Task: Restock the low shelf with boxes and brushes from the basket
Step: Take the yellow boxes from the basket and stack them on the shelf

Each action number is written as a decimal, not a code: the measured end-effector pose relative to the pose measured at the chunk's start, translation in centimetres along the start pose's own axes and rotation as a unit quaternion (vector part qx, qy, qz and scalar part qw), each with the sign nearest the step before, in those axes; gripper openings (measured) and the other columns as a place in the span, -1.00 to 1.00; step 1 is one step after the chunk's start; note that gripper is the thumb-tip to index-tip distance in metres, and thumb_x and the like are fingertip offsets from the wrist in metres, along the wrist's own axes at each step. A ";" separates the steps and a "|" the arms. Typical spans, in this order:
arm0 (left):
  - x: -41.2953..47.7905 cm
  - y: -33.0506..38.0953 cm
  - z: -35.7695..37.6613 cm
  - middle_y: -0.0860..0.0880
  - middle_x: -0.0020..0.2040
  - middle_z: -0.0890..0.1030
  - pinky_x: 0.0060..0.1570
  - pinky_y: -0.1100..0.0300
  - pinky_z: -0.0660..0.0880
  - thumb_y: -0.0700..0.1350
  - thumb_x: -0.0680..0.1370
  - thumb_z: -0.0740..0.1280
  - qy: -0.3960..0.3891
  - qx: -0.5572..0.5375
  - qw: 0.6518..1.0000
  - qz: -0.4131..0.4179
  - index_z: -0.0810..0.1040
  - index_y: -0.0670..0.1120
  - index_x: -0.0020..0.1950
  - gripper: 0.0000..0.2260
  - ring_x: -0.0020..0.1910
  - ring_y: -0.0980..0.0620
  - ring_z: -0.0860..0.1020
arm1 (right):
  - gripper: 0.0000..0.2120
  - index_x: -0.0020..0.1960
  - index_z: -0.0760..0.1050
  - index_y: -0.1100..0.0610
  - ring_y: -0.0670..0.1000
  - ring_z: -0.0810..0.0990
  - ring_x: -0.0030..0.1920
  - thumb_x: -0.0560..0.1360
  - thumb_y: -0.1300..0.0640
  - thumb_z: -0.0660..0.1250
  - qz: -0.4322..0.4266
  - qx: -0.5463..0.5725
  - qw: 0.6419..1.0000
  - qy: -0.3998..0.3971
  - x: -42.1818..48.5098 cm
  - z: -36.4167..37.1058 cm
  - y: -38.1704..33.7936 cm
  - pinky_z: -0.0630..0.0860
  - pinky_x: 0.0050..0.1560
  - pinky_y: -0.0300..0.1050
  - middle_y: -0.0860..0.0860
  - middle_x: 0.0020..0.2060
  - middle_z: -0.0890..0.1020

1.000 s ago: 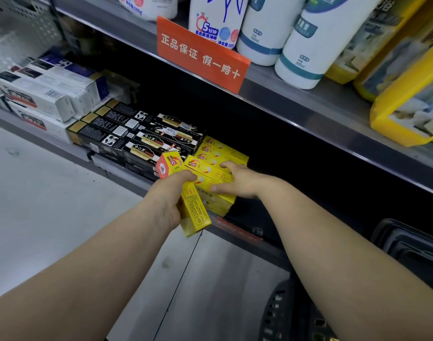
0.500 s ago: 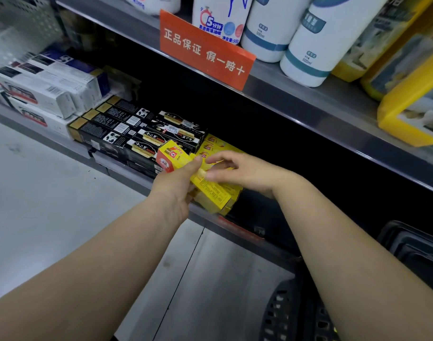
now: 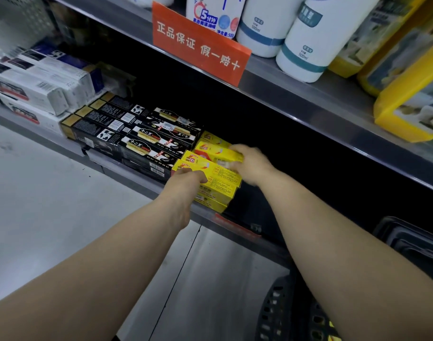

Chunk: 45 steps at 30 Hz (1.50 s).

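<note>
Swung level from its earlier tilt, the yellow box [image 3: 220, 174] now lies atop the stack [image 3: 215, 200] at the shelf's [image 3: 136, 179] front edge, just beside the black boxes [image 3: 136, 134]; left grip [image 3: 185, 185] clasps its near end; right grip [image 3: 251, 164] touches the rear box [image 3: 215, 152], blurred; whether it grasps, I cannot tell.

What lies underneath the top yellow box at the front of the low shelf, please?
More yellow boxes are stacked under the top yellow box; their side faces show. The left hand covers the stack's left end, and their tops are hidden.
</note>
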<state>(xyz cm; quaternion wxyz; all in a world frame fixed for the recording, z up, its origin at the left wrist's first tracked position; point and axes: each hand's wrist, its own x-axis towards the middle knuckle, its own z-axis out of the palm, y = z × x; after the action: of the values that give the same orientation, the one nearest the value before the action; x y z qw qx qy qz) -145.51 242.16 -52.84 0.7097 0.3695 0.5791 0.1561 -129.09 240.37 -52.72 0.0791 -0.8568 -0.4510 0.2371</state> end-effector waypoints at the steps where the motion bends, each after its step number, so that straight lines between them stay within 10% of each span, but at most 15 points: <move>1: 0.1 0.0 0.0 -0.21 0.32 0.43 0.05 0.03 0.36 -0.16 0.49 0.30 -0.001 0.001 1.000 0.001 0.43 -0.14 0.32 -0.62 0.27 -0.22 0.42 | -0.54 0.44 0.26 -0.10 0.20 0.39 0.28 0.57 0.09 0.24 0.007 -0.008 1.000 -0.025 0.2 0.7 -0.1 0.41 0.27 0.08 0.16 0.34 0.32; 13: -1.1 0.8 0.7 -0.25 0.30 0.43 0.20 0.01 0.38 -0.20 0.54 0.25 0.012 0.027 1.000 -0.001 0.42 -0.20 0.31 -0.67 0.28 -0.20 0.42 | -0.39 0.52 0.05 0.03 0.17 0.40 0.32 0.56 0.13 0.26 0.029 -0.013 0.996 -0.079 -0.8 0.5 0.2 0.40 0.30 0.00 0.17 0.42 0.25; 21: -6.6 2.5 3.6 0.01 -0.01 0.58 -0.14 0.29 0.39 -0.20 0.51 0.30 -0.086 0.076 0.975 0.192 0.55 0.01 0.12 -0.77 -0.03 0.09 0.52 | -0.82 0.06 0.56 0.17 -0.01 0.53 -0.13 0.49 0.31 0.29 -0.015 0.165 0.985 0.041 -8.1 -6.4 -0.3 0.43 -0.20 -0.30 0.06 -0.13 0.58; 31: -16.7 -0.6 9.7 0.26 -0.15 0.56 -0.05 0.47 0.37 -0.09 0.47 0.33 -0.264 0.354 0.756 0.483 0.55 0.14 -0.09 -0.88 -0.06 0.31 0.50 | -0.78 -0.09 0.56 0.12 -0.12 0.62 -0.27 0.56 0.32 0.17 0.025 0.394 0.914 0.089 -26.1 -11.5 9.8 0.53 -0.19 -0.32 -0.03 -0.30 0.68; 36: -19.8 -3.9 12.3 0.19 0.03 0.53 0.06 0.28 0.34 -0.02 0.53 0.27 -0.326 0.457 0.630 0.536 0.53 0.10 0.11 -0.83 0.08 0.21 0.39 | -0.87 -0.05 0.56 0.14 -0.09 0.60 -0.19 0.53 0.29 0.25 0.118 0.266 0.954 0.070 -30.4 -6.9 16.5 0.50 -0.17 -0.23 -0.02 -0.22 0.64; 42: -20.3 -6.3 13.9 0.16 0.05 0.54 0.05 0.20 0.41 -0.01 0.54 0.23 -0.327 0.547 0.573 0.515 0.50 0.10 0.11 -0.83 0.07 0.17 0.44 | -0.29 0.44 0.14 0.18 0.07 0.50 0.18 0.48 -0.21 0.27 0.238 0.197 0.941 -0.136 -30.4 2.2 18.9 0.42 -0.01 -0.15 0.08 0.26 0.45; 45: -20.8 -6.3 14.3 0.18 0.03 0.54 0.02 0.20 0.46 -0.03 0.55 0.22 -0.325 0.572 0.569 0.493 0.50 0.10 0.11 -0.84 0.03 0.20 0.48 | -0.37 0.37 0.21 0.16 -0.01 0.49 -0.07 0.49 -0.20 0.26 0.258 0.252 0.925 -0.119 -30.2 4.1 19.2 0.45 -0.18 -0.16 0.04 0.07 0.47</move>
<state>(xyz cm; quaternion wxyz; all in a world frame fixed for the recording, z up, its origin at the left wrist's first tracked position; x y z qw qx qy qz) -139.26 219.46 -41.83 0.3036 0.9527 0.0062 -0.0128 -131.43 204.39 -52.90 0.1743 -0.8606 -0.1457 0.4558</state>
